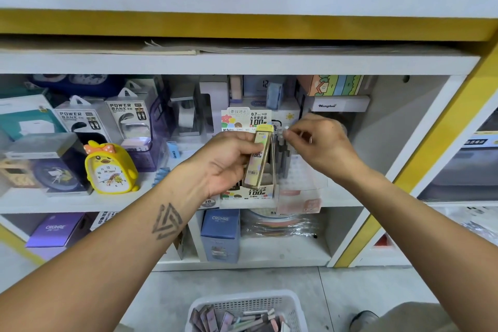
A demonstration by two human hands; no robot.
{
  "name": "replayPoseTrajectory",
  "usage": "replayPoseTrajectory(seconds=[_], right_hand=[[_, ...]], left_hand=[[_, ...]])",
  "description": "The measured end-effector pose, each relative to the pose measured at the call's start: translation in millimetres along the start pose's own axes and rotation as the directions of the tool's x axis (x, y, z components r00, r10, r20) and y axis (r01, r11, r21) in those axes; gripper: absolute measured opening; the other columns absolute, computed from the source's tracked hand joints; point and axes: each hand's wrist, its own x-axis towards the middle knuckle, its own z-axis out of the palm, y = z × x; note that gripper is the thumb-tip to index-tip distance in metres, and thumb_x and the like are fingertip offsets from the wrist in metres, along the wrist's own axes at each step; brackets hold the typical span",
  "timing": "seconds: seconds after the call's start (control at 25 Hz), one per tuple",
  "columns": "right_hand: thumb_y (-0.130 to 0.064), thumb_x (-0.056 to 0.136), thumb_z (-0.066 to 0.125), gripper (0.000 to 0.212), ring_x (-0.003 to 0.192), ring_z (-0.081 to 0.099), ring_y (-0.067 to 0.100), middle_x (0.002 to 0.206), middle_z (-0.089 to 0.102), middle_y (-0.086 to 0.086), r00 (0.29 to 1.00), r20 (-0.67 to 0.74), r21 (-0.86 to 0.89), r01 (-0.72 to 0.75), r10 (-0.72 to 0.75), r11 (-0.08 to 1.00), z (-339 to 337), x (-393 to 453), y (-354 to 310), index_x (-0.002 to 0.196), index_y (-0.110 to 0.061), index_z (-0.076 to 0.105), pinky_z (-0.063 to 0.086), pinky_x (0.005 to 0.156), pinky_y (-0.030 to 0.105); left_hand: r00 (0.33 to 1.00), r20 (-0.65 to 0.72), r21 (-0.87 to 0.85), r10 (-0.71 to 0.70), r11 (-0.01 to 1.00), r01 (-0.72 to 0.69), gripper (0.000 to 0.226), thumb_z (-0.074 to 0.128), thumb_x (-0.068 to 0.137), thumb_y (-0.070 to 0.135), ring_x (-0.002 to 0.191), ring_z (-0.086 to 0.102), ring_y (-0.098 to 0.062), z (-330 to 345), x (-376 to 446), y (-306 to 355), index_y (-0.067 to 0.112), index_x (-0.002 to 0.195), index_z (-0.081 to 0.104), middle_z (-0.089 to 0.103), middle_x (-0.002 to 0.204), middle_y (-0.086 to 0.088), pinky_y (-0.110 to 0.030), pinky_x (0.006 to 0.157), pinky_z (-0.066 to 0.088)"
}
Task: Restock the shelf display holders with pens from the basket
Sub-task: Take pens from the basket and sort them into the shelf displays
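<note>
Left hand: fingers curled round a yellow lead case, held at the display holder.
Right hand: fingertips pinch a pale pen top above the holder's right side.
Basket: on the floor — many packs remain.
Progress: judged mid-way — restocking unfinished.

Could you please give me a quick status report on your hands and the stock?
Left hand grips a yellow case at the display holder. Right hand pinches a pen top. Basket below holds more stock. Nothing blocking.
</note>
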Motion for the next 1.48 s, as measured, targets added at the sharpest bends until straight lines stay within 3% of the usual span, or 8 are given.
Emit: replayPoseTrajectory(seconds=[0.16, 0.36, 0.52, 0.64, 0.76, 1.12, 1.36, 1.48], right_hand=[[-0.028, 0.096, 0.067, 0.014, 0.059, 0.064, 0.018, 0.075, 0.073, 0.007, 0.962, 0.219, 0.544, -0.260, 0.164, 0.798, -1.4, 3.0, -25.8, 0.103, -0.017, 0.070, 0.046, 0.053, 0.026], [-0.003, 0.091, 0.070, 0.011, 0.054, 0.062, 0.014, 0.078, 0.066, 0.013, 0.961, 0.217, 0.576, -0.266, 0.169, 0.773, 4.5, 8.6, -43.2, 0.099, -0.010, 0.069, 0.052, 0.053, 0.026], [-0.005, 0.091, 0.070, 0.012, 0.069, 0.063, 0.031, 0.086, 0.068, 0.016, 0.991, 0.028, 0.462, -0.129, 0.131, 0.878, 7.8, 13.4, -38.1, 0.093, -0.016, 0.066, 0.059, 0.067, 0.040], [-0.015, 0.089, 0.073, 0.011, 0.075, 0.062, 0.019, 0.082, 0.066, -0.001, 1.000, 0.015, 0.272, 0.006, -0.010, 0.962, 15.5, 8.1, -32.2, 0.094, -0.022, 0.067, 0.057, 0.073, 0.039], [-0.021, 0.090, 0.072, 0.014, 0.074, 0.061, 0.008, 0.079, 0.064, -0.010, 0.987, 0.116, 0.140, 0.096, -0.113, 0.986, 27.8, 0.1, -33.1, 0.097, -0.028, 0.062, 0.055, 0.071, 0.036], [-0.015, 0.096, 0.056, 0.019, 0.089, 0.059, 0.025, 0.097, 0.058, 0.000, 0.941, 0.257, -0.213, 0.280, -0.223, 0.936, 39.7, -2.4, -38.6, 0.094, -0.016, 0.075, 0.051, 0.073, 0.042], [-0.013, 0.091, 0.059, 0.017, 0.078, 0.059, 0.011, 0.088, 0.070, -0.005, 0.966, 0.121, 0.044, 0.226, -0.230, 0.973, 31.8, -26.1, -71.5, 0.096, -0.017, 0.074, 0.051, 0.075, 0.032], [-0.017, 0.091, 0.056, 0.016, 0.077, 0.063, 0.018, 0.086, 0.072, 0.000, 0.941, 0.265, 0.011, 0.215, -0.211, 0.976, 53.4, -63.3, -77.9, 0.098, -0.020, 0.070, 0.046, 0.066, 0.030]], left_hand=[[0.990, -0.069, 0.114, 0.120, 0.987, -0.112, 0.021, 0.068, 0.084, -0.009, 0.072, 0.070, -0.017, -4.3, 0.3, -3.2, 0.004, 0.099, 0.071, 0.074, 0.086, -0.010, -0.032, 0.065, 0.061], [0.953, -0.125, 0.273, 0.277, 0.933, -0.235, 0.020, 0.076, 0.079, -0.005, 0.077, 0.072, -0.015, -11.9, -1.0, -1.2, 0.011, 0.090, 0.072, 0.076, 0.083, -0.005, -0.024, 0.068, 0.058], [0.814, -0.046, 0.889, 0.579, 0.396, -0.231, 0.020, 0.065, 0.090, 0.008, 0.097, 0.065, -0.013, -38.5, -1.6, 6.9, 0.014, 0.107, 0.073, 0.071, 0.109, 0.002, -0.022, 0.088, 0.051], [0.822, 0.130, 0.981, 0.554, 0.047, -0.187, 0.034, 0.056, 0.091, 0.009, 0.116, 0.056, -0.017, -54.4, -7.9, 5.4, 0.017, 0.123, 0.066, 0.062, 0.127, 0.003, -0.023, 0.093, 0.040], [0.871, 0.219, 0.976, 0.440, -0.088, -0.202, 0.044, 0.051, 0.091, 0.007, 0.127, 0.048, -0.017, -58.9, -10.9, -1.4, 0.020, 0.132, 0.060, 0.056, 0.137, 0.003, -0.024, 0.100, 0.035], [0.929, 0.199, 0.977, 0.313, -0.135, -0.163, 0.057, 0.048, 0.091, 0.004, 0.141, 0.032, -0.013, -61.2, -13.9, -2.6, 0.025, 0.144, 0.049, 0.037, 0.154, 0.009, -0.025, 0.111, 0.027], [0.837, 0.156, 0.981, 0.525, 0.019, -0.195, 0.031, 0.051, 0.084, 0.008, 0.101, 0.058, -0.023, -50.1, -37.8, -14.7, 0.015, 0.111, 0.065, 0.063, 0.110, -0.004, -0.029, 0.084, 0.047], [0.908, 0.132, 0.988, 0.398, 0.016, -0.151, 0.020, 0.053, 0.081, 0.009, 0.087, 0.061, -0.026, -54.1, -52.5, -45.9, 0.013, 0.097, 0.064, 0.068, 0.094, -0.008, -0.031, 0.068, 0.048]])
